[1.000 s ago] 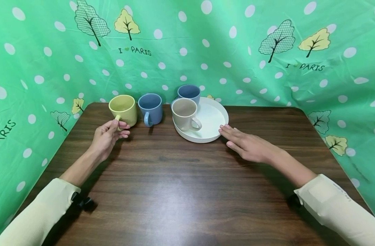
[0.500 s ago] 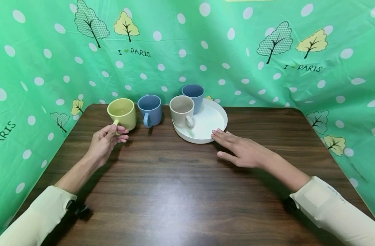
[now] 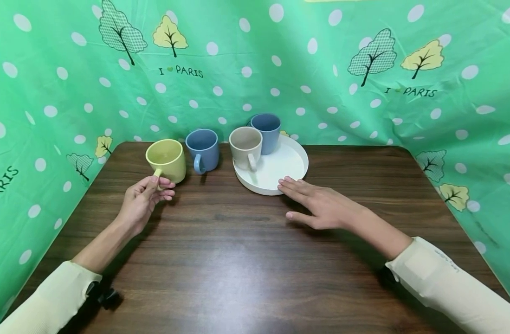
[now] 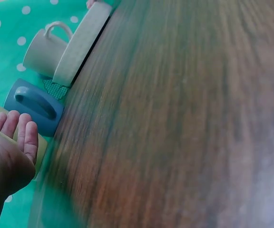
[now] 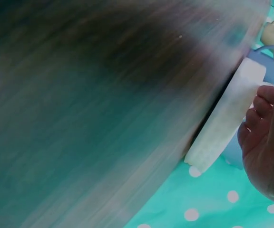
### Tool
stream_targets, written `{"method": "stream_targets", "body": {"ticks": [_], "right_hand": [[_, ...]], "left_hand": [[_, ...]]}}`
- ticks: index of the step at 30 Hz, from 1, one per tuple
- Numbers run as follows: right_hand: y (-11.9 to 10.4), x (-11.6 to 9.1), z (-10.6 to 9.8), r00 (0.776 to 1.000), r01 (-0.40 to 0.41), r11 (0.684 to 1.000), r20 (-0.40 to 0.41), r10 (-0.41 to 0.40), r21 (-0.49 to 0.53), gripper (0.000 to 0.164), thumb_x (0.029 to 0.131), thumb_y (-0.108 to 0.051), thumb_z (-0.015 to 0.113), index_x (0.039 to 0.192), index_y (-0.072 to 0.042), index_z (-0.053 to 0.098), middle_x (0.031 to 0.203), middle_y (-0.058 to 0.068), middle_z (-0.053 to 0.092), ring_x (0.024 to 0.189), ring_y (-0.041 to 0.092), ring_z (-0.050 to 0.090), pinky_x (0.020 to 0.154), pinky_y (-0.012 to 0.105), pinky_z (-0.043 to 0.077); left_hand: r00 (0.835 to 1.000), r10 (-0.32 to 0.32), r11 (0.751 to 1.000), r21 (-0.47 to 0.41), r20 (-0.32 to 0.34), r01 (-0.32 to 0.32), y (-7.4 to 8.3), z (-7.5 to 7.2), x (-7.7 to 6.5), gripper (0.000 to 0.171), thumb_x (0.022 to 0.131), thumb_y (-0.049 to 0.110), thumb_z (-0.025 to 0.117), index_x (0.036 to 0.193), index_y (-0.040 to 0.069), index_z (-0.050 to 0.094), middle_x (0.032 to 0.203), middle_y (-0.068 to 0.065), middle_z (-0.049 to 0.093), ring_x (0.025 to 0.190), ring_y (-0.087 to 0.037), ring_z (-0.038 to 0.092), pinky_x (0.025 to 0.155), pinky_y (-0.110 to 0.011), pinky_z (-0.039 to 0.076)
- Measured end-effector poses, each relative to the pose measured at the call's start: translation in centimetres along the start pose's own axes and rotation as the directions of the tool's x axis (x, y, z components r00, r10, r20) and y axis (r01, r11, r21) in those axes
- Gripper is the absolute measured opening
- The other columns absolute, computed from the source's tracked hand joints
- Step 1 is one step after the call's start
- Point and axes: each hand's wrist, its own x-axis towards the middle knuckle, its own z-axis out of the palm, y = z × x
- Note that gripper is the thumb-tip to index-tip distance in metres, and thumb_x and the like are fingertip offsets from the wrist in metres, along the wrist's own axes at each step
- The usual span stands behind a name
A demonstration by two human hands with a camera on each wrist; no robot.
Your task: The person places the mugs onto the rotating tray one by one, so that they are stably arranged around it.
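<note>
Green dotted cloth (image 3: 280,69) hung behind the table (image 3: 238,246). Left hand (image 3: 141,199) pinched the yellow mug (image 3: 171,160) at ten o'clock, its handle half hidden. Right hand (image 3: 321,204), fingers straight, lay at the white tray (image 3: 286,160), twelve o'clock; contact was unclear.

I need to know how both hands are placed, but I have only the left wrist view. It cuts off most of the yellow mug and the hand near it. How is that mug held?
Observer: By its handle. In the head view, the left hand pinches the handle of the yellow mug between thumb and fingers.

Operator: I also see a bit of skin past the tray, at the top edge of my picture. What is that?

Observer: The right hand. In the head view its straight fingers reach the near rim of the tray, thumb spread apart; how hard they press, I cannot tell.
</note>
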Motion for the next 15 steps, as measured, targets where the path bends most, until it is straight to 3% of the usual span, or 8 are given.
{"method": "stream_targets", "body": {"ticks": [15], "right_hand": [[-1.1,1.3,0.1,1.0,0.027,1.0,0.003,-0.027,-0.009,0.078,0.116,-0.057,0.056,0.179,-0.017,0.032,0.188,0.005,0.028,0.175,0.027,0.031,0.14,0.052,0.036]], "left_hand": [[0.999,0.034,0.999,-0.013,0.027,-0.034,-0.2,0.3,-1.2,0.032,0.12,0.026,0.054,0.115,0.006,0.077,0.11,-0.002,0.085,0.093,-0.013,0.082,0.089,-0.025,0.067]]}}
